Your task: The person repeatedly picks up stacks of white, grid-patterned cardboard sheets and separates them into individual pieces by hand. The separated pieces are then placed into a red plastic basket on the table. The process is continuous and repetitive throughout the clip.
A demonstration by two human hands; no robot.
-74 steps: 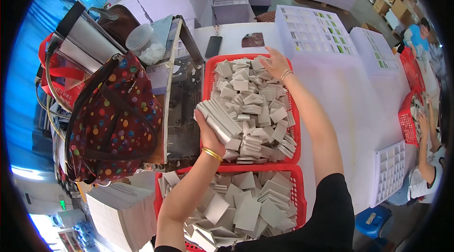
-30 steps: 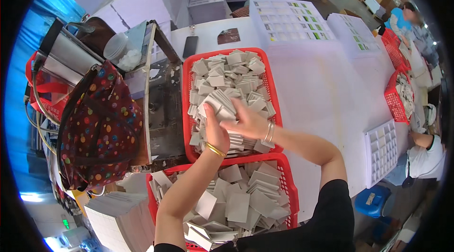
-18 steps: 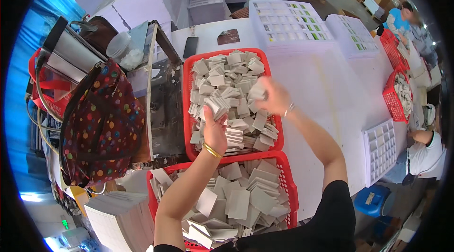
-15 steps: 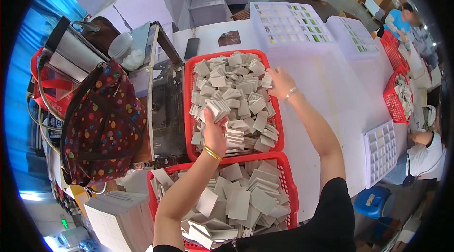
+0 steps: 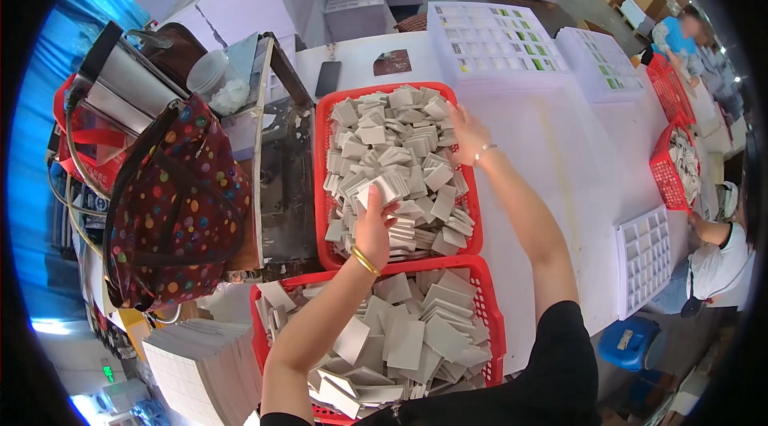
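My left hand (image 5: 374, 228) is over the front half of the upper red basket (image 5: 320, 186). It is closed round a short stack of small grey-white tiles (image 5: 386, 187), with the thumb up along their side. At that basket's right rim is my right hand (image 5: 470, 136), its fingers curled inward against the tiles there. Whatever those fingers hold is hidden behind them. Loose small tiles (image 5: 372, 135) fill the basket, some lying flat and others leaning in rows.
A second red basket (image 5: 498, 330) with larger tiles stands nearest my body. Left are a dotted bag (image 5: 180, 210) and a dark stand (image 5: 284, 202). A phone (image 5: 328, 79) lies behind the basket. White compartment trays (image 5: 496, 38) are stacked far back; another tray (image 5: 644, 260) is right. Co-workers sit rightward.
My right hand has shifted slightly up and its fingers have turned inward; the few tiles seen in it before are hidden now. My left hand has moved a little right with its stack.
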